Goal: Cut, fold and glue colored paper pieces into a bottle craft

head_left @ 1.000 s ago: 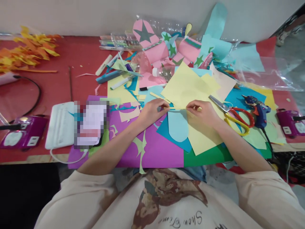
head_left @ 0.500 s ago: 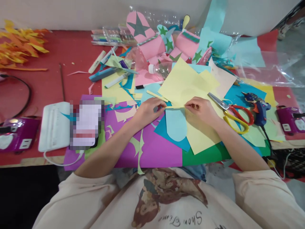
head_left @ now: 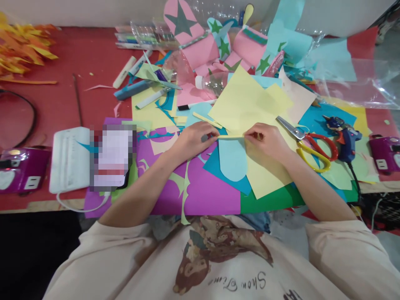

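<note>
A matt yellow paper strip (head_left: 231, 136) shows at centre frame above smooth pale-blue paper (head_left: 233, 161); right of centre, scissors (head_left: 299, 134) pair shiny metal blades with glossy plastic handles. Clear plastic film (head_left: 362, 85) glistens upper right; a matt cloth shirt (head_left: 225, 254) spans the bottom.

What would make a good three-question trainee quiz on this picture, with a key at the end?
1. True or false: the right hand is holding the scissors.
2. Multiple choice: what is stretched between the left hand and the right hand?
A) a white cable
B) a narrow yellow strip
C) a marker
3. Fill in: as the person sees it, the blue glue gun lies to the ____ of the scissors.

Key
1. False; the scissors lie beside the right arm.
2. B
3. right
</note>
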The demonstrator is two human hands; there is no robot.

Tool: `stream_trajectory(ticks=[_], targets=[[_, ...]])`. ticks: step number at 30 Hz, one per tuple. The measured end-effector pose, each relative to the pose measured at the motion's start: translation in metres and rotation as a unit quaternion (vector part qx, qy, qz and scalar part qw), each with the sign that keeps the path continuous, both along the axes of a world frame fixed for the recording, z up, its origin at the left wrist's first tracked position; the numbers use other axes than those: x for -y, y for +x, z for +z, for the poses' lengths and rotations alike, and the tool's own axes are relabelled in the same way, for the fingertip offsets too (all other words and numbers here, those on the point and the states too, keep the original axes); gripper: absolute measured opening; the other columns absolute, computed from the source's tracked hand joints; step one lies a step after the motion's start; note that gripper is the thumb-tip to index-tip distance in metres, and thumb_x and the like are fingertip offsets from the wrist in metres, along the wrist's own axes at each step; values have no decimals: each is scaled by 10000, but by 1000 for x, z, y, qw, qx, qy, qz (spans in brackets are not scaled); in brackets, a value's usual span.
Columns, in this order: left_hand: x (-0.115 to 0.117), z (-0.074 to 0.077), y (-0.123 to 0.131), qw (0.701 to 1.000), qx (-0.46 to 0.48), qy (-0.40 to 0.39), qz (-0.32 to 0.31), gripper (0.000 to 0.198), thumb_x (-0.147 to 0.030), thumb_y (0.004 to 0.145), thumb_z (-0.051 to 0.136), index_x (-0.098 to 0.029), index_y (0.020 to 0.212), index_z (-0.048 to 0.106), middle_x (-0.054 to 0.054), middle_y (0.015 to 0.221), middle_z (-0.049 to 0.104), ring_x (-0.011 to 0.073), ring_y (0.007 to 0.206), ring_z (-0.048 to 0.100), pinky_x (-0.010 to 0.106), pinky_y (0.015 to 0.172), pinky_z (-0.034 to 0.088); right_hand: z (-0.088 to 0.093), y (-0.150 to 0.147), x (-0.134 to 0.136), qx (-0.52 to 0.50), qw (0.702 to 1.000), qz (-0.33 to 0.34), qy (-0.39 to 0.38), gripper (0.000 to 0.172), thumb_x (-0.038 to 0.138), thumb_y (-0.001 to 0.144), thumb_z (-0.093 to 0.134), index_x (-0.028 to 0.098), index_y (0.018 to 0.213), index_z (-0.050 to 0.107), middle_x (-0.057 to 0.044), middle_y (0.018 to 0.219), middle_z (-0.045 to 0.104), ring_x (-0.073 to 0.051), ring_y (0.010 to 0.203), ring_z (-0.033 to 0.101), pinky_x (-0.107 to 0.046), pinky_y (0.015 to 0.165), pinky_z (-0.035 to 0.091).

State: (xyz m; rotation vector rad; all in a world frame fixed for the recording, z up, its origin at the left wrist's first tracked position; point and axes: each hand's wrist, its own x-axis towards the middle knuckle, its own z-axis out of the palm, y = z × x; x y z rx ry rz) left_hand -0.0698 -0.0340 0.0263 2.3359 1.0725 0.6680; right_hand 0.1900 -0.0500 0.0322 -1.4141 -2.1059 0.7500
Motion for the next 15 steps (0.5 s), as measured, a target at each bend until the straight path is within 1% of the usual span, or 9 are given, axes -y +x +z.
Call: stream_trajectory(ticks=[5,10,15], targets=[[-1,-1,0,999,-25,17,-14,181,-278,898,494,-181,894,646,48,859,667,187,849,609,297,766,465,-1,0,0,5,1000,11,-1,129,220,820,585,189,759,694,-50,786,677,-149,637,541,-300,611,394],[-3,-4,0,998,-52,23,-27,191,-286,901,480,-188,900,643,49,855,665,194,839,602,301,759,460,-3,0,-1,8,1000,11,-4,125,206,814,581,185,761,693,-45,771,668,-143,628,533,-292,607,389],[-4,-7,0,997,-60,36,-34,196,-282,899,476,-184,883,646,53,830,661,199,813,594,304,726,448,-4,0,-2,15,1000,13,-9,117,202,812,583,185,764,689,-41,771,662,-144,645,539,-287,615,391]])
